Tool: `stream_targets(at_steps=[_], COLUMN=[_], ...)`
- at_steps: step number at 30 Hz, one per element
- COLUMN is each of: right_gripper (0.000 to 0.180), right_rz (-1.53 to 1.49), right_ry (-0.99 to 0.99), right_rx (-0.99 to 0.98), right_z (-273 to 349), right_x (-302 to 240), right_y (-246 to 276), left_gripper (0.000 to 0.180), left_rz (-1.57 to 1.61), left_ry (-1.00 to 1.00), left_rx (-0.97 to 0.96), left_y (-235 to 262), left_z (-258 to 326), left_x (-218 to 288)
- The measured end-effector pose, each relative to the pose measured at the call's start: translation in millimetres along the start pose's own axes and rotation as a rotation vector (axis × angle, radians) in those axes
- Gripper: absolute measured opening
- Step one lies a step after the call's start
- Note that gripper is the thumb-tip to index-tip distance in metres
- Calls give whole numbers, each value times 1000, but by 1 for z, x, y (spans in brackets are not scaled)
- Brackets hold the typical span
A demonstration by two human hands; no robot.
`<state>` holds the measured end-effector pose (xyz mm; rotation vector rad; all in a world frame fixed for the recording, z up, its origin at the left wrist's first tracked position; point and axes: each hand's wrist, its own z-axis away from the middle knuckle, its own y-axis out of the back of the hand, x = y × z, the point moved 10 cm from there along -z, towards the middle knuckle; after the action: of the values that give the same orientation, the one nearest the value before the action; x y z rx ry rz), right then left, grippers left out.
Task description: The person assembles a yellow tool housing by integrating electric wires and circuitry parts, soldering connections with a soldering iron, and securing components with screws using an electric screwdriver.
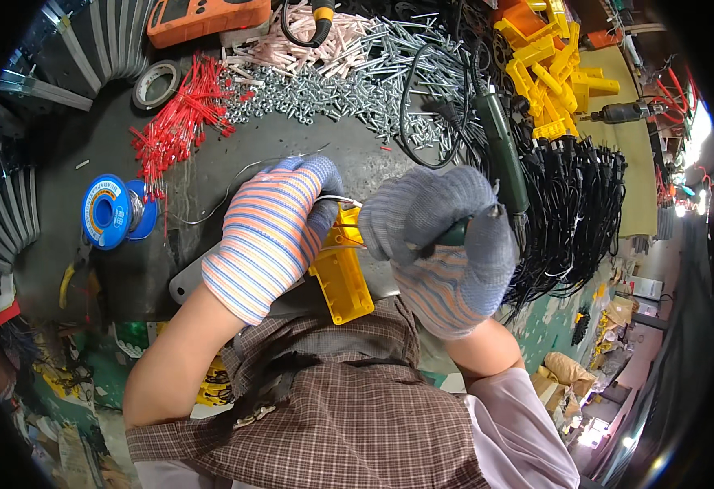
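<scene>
Both my hands wear striped knit gloves with grey fingers. My left hand (279, 232) is closed at the left side of a yellow plastic housing (344, 285), beside a short white wire (339, 199); its fingertips are partly hidden. My right hand (446, 248) is curled round a dark green handle (454, 235), most of it hidden by the glove, so the tool's kind does not show. Its fingers are close to the white wire, above the housing. From a blue spool (106, 212) on the left, thin solder wire (225, 196) curves up behind my left hand.
Red-sleeved parts (186, 114), a tape roll (156, 85), metal screws (332, 94) and pale sticks (324, 41) lie across the back. At right are a green cylindrical tool (499, 147), bundled black cords (573, 204) and piled yellow housings (548, 73). An orange meter (206, 18) stands far left.
</scene>
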<state>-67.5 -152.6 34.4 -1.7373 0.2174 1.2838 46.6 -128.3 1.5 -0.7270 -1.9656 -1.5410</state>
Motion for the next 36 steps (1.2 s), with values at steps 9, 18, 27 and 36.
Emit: stream_targets(at_steps=[9,18,27,36], right_gripper=[38,40,42,44], right_rz=[333,616,658,705], right_ry=[-17,-241,-193,99], right_rx=[-182,27,-29,-113], right_z=[-3,3,-17,2], right_x=[-5,14,14,-31], right_y=[-20,11,13,-10], left_gripper=[22,31,28,53], left_rz=[276,520,627,400], left_ry=[107,-382,-388,-381], left_rx=[108,342,360,61], left_y=[20,49,48,53], left_z=[4,10,10,-14], left_x=[-2,130,114,103])
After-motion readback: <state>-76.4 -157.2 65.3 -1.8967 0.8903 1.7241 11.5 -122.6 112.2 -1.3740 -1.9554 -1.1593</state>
